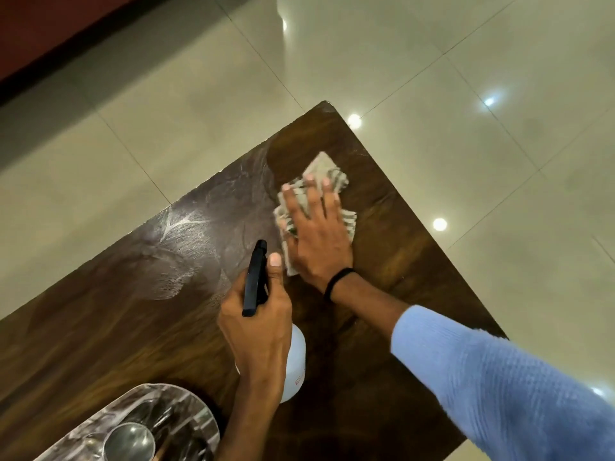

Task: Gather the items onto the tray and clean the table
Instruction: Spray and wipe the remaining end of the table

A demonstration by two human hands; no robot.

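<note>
Cloth [324, 176] lies flat under right hand [317, 237].

A shiny steel tray [199, 412] holding a steel cup [129, 442] sat at the dark wooden table's [100, 327] near edge; a striped cloth [324, 171] lay flat near its far corner.

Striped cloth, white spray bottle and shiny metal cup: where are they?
Striped grey cloth [324, 166]: head view, far corner beyond the fingers.
White plastic spray bottle [298, 357]: head view, rounded body.
Shiny round metal cup [129, 442]: head view, inside of the cup.
</note>
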